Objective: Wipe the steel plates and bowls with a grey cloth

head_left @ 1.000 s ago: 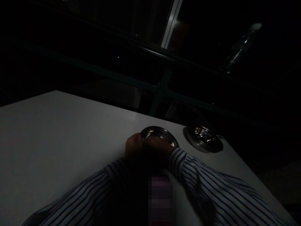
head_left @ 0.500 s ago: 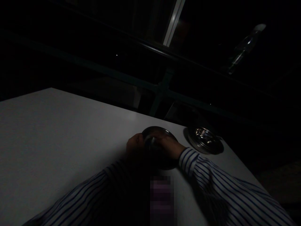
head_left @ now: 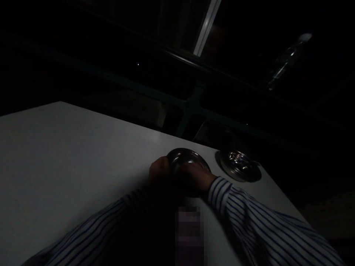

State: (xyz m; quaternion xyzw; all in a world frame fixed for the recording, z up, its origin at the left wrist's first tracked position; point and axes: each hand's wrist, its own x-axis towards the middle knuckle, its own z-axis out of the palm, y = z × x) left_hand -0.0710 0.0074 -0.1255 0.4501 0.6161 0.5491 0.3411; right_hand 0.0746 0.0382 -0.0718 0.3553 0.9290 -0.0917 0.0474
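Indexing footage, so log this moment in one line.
left hand: holds round silver metal bowl; right hand: over bowl's interior; nearby: stacked silver metal bowls; surface: white table

A white surface (head_left: 83,147) spreads across the near scene. Near its far right corner sits a stack of shiny metal dishes (head_left: 240,168). Beyond, far right, a clear bottle (head_left: 287,61) with a pale cap looks tilted; its support is too dark to make out. Dark green bars (head_left: 191,106) cross behind the surface, below a pale upright strip (head_left: 206,29).
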